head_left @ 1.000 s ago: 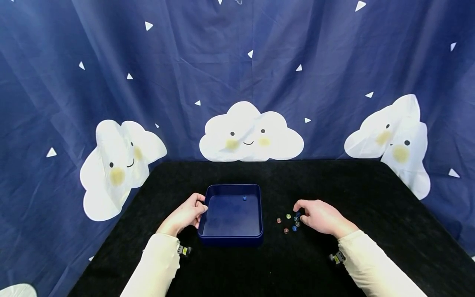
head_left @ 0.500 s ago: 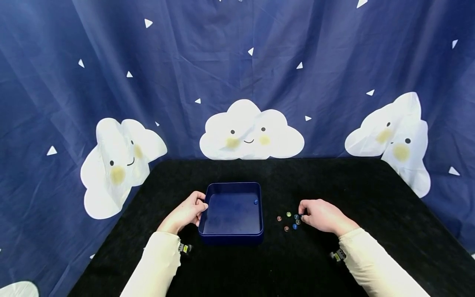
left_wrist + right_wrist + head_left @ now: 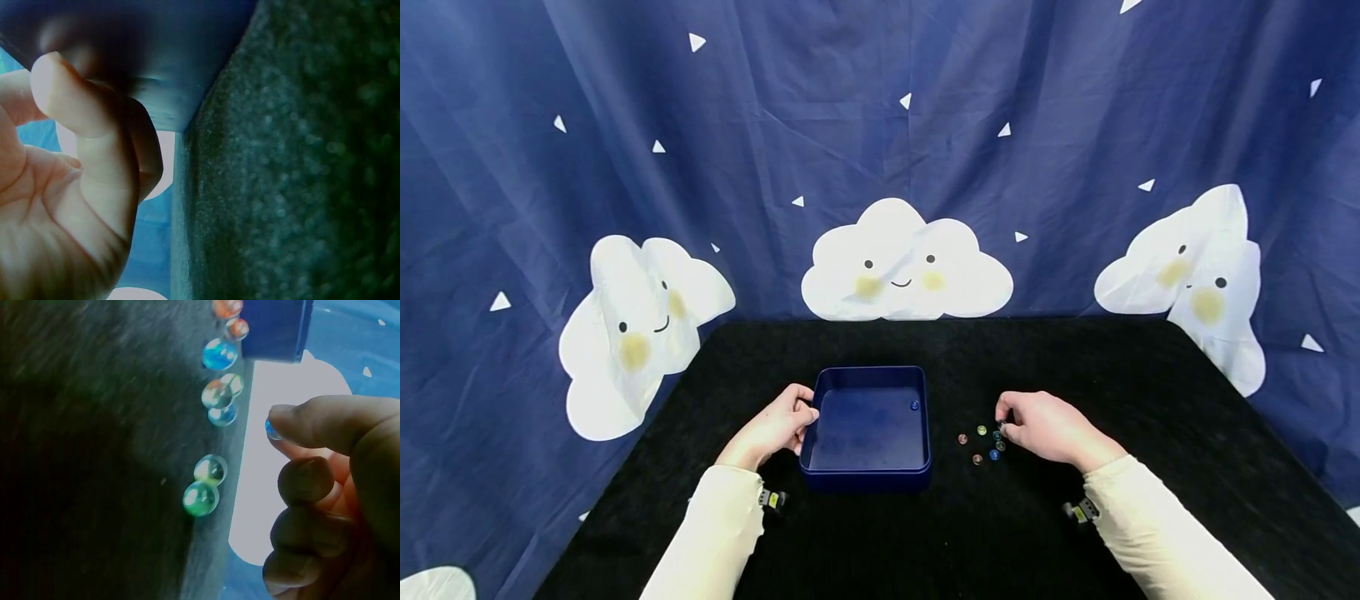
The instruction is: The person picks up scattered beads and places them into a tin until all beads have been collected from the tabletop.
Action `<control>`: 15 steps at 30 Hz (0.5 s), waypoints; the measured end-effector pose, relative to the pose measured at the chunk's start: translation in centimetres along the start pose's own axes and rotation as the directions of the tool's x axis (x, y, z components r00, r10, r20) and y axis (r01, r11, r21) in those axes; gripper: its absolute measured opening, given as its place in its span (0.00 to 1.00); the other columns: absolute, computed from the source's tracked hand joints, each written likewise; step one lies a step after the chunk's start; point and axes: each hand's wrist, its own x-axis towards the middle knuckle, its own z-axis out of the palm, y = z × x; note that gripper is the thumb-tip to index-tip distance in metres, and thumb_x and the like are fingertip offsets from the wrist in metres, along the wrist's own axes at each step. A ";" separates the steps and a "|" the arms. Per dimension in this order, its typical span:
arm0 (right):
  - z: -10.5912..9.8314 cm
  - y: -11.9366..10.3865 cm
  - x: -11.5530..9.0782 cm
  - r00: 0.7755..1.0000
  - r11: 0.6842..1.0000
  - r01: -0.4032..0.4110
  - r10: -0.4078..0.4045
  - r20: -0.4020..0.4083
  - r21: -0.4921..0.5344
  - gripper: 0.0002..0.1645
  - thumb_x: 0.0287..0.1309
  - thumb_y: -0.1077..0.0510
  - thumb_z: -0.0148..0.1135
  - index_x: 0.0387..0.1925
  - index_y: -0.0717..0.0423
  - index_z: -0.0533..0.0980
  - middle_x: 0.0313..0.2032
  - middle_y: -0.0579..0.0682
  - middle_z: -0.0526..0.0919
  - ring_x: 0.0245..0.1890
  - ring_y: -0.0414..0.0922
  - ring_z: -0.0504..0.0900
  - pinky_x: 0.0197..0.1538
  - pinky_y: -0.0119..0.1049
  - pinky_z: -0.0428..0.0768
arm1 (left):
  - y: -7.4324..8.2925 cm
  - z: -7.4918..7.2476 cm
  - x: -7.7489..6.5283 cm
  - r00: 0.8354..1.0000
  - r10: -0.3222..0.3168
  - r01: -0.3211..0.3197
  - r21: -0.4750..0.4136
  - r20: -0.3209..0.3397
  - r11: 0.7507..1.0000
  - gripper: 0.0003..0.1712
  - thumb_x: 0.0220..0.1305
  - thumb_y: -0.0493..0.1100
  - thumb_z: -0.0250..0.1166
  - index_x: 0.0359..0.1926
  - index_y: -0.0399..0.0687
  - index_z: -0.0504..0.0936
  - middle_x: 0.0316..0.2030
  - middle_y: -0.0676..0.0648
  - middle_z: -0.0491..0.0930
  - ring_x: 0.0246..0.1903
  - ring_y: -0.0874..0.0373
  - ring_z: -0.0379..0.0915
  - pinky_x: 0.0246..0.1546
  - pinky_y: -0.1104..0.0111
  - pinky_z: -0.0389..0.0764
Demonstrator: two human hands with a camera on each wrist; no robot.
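Observation:
A square dark blue box (image 3: 868, 429) stands on the black cloth. My left hand (image 3: 777, 427) grips its left wall; in the left wrist view the thumb (image 3: 62, 94) lies near the box's side (image 3: 169, 56). Inside, close to the right wall, lies one blue marble (image 3: 915, 405). My right hand (image 3: 1048, 429) is to the right of the box, pinching a blue marble (image 3: 272, 429) between thumb and index finger, lifted off the cloth. Below and left of it lie several loose marbles, among them an orange one (image 3: 962, 438), a yellow-green one (image 3: 982, 430) and a blue one (image 3: 994, 455).
In the right wrist view, a green marble (image 3: 200, 499) and a clear one (image 3: 210, 470) sit apart from the others. Black cloth (image 3: 1075, 358) covers the table. Behind it hangs a blue curtain (image 3: 1045, 100) with white clouds. A small camera is on each wrist.
My right hand reached down among the marbles, pinched a blue one and has lifted slightly. The marble in the box rolled right towards the wall. My left hand stays on the box.

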 end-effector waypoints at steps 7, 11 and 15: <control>0.1 -1.5 0.5 1.000 0.999 0.007 -0.007 0.003 0.032 0.06 0.57 0.56 0.67 0.35 0.41 0.78 0.18 0.35 0.70 0.18 0.35 0.68 0.26 0.35 0.69 | 0.1 0.0 -0.1 1.000 -0.016 0.016 0.003 -0.001 1.000 0.22 0.69 0.34 0.55 0.60 0.32 0.60 0.29 0.41 0.67 0.21 0.54 0.67 0.18 0.66 0.76; 0.2 -2.5 0.8 0.999 0.998 0.038 -0.037 -0.022 0.057 0.07 0.59 0.53 0.68 0.32 0.37 0.77 0.18 0.35 0.69 0.17 0.34 0.68 0.24 0.35 0.69 | 0.1 0.0 -0.1 1.000 -0.020 0.020 0.007 -0.008 1.000 0.22 0.68 0.34 0.55 0.59 0.32 0.61 0.27 0.42 0.67 0.21 0.54 0.67 0.18 0.65 0.76; 0.2 -3.4 1.1 0.997 0.995 0.062 -0.058 -0.045 0.079 0.09 0.59 0.51 0.68 0.30 0.34 0.75 0.17 0.35 0.70 0.16 0.33 0.69 0.24 0.34 0.69 | 0.2 0.0 0.0 1.000 -0.022 0.022 0.000 -0.007 1.000 0.22 0.67 0.34 0.55 0.59 0.33 0.61 0.27 0.43 0.67 0.20 0.53 0.67 0.18 0.64 0.77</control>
